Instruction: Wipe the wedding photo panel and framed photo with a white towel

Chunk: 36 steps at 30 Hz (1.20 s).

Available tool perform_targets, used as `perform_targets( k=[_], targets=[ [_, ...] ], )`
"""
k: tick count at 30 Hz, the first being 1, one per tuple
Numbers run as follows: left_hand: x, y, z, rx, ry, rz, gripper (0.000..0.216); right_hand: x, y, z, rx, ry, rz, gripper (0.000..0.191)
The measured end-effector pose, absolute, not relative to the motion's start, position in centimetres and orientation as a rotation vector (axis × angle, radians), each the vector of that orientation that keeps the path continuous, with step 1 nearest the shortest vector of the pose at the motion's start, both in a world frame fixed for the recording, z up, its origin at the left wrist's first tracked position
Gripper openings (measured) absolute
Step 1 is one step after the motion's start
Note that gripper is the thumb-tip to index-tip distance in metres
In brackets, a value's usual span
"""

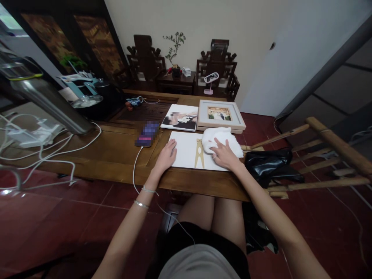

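My left hand [167,155] lies flat with fingers stretched out over the left edge of a white board [183,151]. On the board's right part rests a bunched white cloth [216,135], fluffy like a small towel. My right hand [225,155] is on the cloth with its fingers spread, pressing on its near side. Between the hands, a flat gold-coloured piece [199,153] with an oval hole and two legs lies on the board, close to the cloth. Part of the board is hidden under the cloth and my right hand.
Behind the board lie a picture panel [181,117] and a framed photo [219,113]. A phone [147,133] with a white cable lies left. Further left stand a steel flask [52,97] and tangled cables. A bamboo chair [308,166] holding a black bag [267,164] stands right.
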<state>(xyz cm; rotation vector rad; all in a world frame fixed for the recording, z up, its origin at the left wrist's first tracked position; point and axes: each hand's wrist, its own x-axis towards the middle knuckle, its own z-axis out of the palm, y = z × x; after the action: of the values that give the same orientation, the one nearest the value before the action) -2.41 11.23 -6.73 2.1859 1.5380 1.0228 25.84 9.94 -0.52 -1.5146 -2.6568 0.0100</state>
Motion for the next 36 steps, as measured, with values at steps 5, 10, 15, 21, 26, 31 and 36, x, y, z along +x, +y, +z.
perform_targets(
  k=[5, 10, 15, 21, 26, 31, 36],
  targets=[
    [-2.3, 11.3, -6.7, 2.191, 1.551, 1.004, 0.042, 26.5, 4.3, -0.2, -1.359, -2.738, 0.099, 0.035],
    [-2.3, 11.2, -6.6, 2.207, 1.561, 0.986, 0.041, 28.3, 1.3, 1.4, -1.275, -2.745, 0.35, 0.032],
    [-2.3, 11.1, -6.5, 2.229, 1.58, 0.97, 0.042, 28.1, 4.8, 1.4, -1.464, -2.65, 0.385, 0.037],
    [-2.3, 11.1, -6.3, 2.223, 1.593, 0.962, 0.042, 24.2, 11.2, 0.2, -1.574, -2.496, 0.307, 0.043],
    [-2.3, 11.1, -6.4, 2.224, 1.578, 0.975, 0.043, 20.6, 12.1, -0.1, -1.562, -2.497, 0.289, 0.043],
    [-2.3, 11.0, -6.5, 2.199, 1.579, 1.0, 0.041, 19.0, 8.4, -0.3, -1.232, -2.719, 0.221, 0.04],
    [-2.2, 11.0, -6.2, 2.199, 1.576, 0.978, 0.042, 20.9, 3.7, 0.5, -0.977, -2.828, 0.377, 0.038]
  ],
)
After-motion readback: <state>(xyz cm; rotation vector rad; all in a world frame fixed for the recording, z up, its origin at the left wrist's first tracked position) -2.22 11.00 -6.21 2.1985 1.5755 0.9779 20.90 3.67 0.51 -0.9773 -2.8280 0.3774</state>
